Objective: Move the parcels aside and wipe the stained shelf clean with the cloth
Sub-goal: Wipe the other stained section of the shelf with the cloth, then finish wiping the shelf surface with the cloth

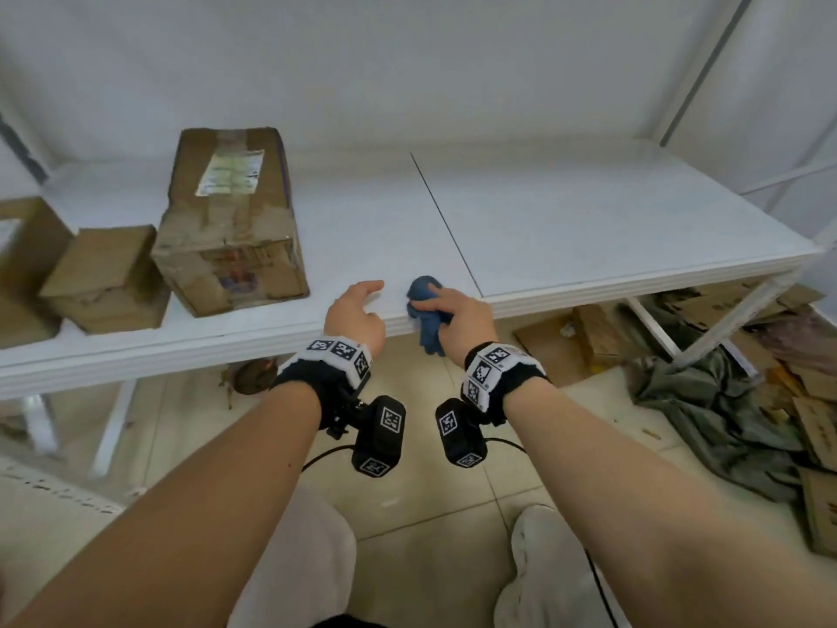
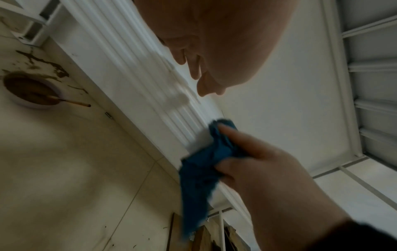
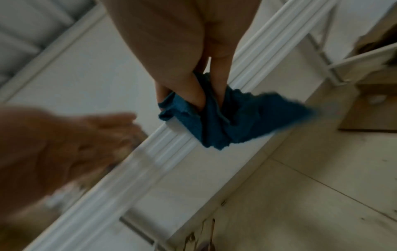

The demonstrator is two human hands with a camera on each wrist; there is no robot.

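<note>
**Cloth held at the shelf's front edge**

Head view: the blue cloth (image 1: 425,310) is gripped by the right hand (image 1: 457,317) at the front edge of the shelf (image 1: 589,219); the left hand (image 1: 355,317) is seen beside it, fingers loose, holding nothing. Three parcels (image 1: 231,219) are stood at the left end.

Left wrist view: the cloth (image 2: 206,163) is draped over the front edge.

Right wrist view: the cloth (image 3: 225,118) is pinched between fingers (image 3: 193,91); the blurred left hand (image 3: 71,141) is spread.

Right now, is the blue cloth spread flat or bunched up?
Bunched up. The blue cloth is crumpled in the right hand at the white shelf's front edge, one end hanging below it.
</note>
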